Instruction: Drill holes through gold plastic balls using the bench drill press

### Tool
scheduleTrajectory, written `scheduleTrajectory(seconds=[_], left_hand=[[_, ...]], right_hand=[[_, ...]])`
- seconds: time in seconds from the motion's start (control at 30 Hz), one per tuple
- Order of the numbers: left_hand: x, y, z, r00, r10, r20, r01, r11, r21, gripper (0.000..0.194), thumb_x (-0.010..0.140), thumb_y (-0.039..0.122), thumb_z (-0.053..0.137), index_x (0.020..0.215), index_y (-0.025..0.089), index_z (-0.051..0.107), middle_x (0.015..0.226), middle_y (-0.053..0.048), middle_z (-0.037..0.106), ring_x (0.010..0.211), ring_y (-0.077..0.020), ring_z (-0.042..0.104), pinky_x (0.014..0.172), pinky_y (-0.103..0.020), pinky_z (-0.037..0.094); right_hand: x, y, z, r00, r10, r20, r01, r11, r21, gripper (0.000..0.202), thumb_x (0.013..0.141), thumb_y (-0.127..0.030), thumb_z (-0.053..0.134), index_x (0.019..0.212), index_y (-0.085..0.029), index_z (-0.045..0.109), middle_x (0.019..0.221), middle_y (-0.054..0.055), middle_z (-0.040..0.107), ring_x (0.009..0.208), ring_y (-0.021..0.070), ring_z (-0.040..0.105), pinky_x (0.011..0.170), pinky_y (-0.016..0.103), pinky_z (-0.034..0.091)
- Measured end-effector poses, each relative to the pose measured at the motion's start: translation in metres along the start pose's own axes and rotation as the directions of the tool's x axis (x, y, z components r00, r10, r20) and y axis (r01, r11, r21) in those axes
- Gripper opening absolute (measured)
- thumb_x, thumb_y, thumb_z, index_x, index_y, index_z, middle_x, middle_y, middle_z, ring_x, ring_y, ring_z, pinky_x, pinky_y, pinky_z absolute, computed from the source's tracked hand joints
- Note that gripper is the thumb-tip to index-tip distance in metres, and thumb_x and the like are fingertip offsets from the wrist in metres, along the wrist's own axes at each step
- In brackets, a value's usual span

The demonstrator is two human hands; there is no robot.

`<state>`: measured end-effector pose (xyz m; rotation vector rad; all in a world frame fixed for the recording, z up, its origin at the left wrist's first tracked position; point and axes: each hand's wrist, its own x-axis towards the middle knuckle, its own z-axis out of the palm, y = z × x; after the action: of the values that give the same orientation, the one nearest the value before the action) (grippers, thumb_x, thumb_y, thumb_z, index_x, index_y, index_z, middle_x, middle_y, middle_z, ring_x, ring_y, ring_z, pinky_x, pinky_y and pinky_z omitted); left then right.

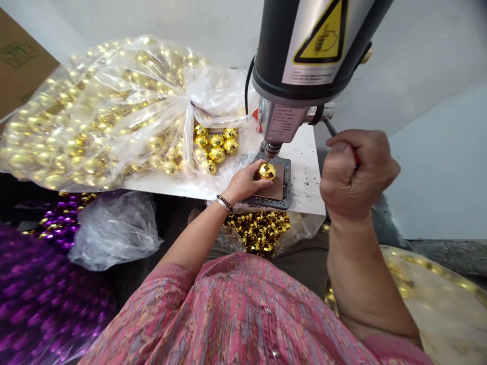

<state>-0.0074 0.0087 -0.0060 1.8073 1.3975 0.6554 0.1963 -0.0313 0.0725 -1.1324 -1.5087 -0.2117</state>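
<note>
"What's lying nearest?"

"A pink patterned shirt, and beyond it an open bag of gold pieces is sitting under the counter's near edge."

"And the left hand?"

"It's reaching in from the left, and its grip is closing around one gold ball, thumb on the near side, fingers on the far side. The ball is resting on a brown board, which is lying on a dark base plate."

"Which way is the ball pointing?"

"Being round, it's showing no long axis, but a dark spot on its top is facing up at the drill bit. Whether the tip is touching, I can't tell."

"The right hand?"

"It's making a fist to the right; that grip is wrapping tightly around a lever. The lever's long axis is running from the machine on the far left to the fist on the near right, with a bit of red showing inside the fingers."

"And the machine?"

"The drill press is standing over the ball, its body leaning from upper right to lower left in this view. Dark specks are lying right of the plate."

"Farther off?"

"Left of the drill, a cluster of gold balls is lying beside a big clear bag of more. A cardboard box is standing at the far left."
</note>
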Motion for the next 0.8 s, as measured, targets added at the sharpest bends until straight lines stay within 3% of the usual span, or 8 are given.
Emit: scheduleTrajectory(seconds=[0.23,0.53,0.67,0.8], left_hand=[[0.000,-0.001,0.001,1.000,-0.012,0.001,0.012,1.000,0.004,0.059,0.087,0.026,0.086,0.144,0.022,0.072,0.126,-0.005,0.082,0.110,-0.0244,0.073,0.097,-0.032,0.054],[-0.002,0.001,0.002,1.000,-0.023,-0.002,0.023,0.999,-0.034,0.053,0.085,0.026,0.088,0.136,0.026,0.075,0.118,-0.004,0.083,0.108,-0.0266,0.075,0.100,-0.036,0.056],[-0.001,-0.001,0.004,0.999,-0.035,-0.010,0.034,0.998,-0.043,0.055,0.086,0.027,0.086,0.139,0.025,0.073,0.118,-0.004,0.083,0.107,-0.0256,0.075,0.097,-0.035,0.056],[-0.009,-0.004,0.004,1.000,0.002,-0.025,-0.003,0.999,-0.049,0.053,0.084,0.026,0.085,0.135,0.022,0.071,0.115,-0.002,0.081,0.102,-0.0217,0.073,0.093,-0.032,0.056]], right_hand=[[-0.010,0.009,0.011,0.995,0.005,-0.101,-0.003,1.000,0.025,0.029,0.100,-0.039,0.048,0.087,-0.024,0.069,0.078,-0.001,0.063,0.072,0.0092,0.058,0.074,0.026,0.048],[-0.029,0.015,0.023,0.992,0.016,-0.127,-0.010,0.999,0.052,0.032,0.100,-0.044,0.045,0.083,-0.022,0.061,0.075,0.000,0.059,0.068,0.0096,0.052,0.069,0.027,0.044],[0.018,0.004,0.016,0.985,0.059,-0.160,-0.040,0.992,0.119,0.029,0.099,-0.037,0.044,0.075,-0.020,0.051,0.067,0.000,0.053,0.064,0.0093,0.052,0.065,0.026,0.039],[0.081,-0.005,0.015,0.982,0.184,-0.032,-0.173,0.961,0.214,0.031,0.097,-0.030,0.046,0.067,-0.022,0.048,0.061,-0.001,0.048,0.058,0.0107,0.049,0.062,0.028,0.034]])
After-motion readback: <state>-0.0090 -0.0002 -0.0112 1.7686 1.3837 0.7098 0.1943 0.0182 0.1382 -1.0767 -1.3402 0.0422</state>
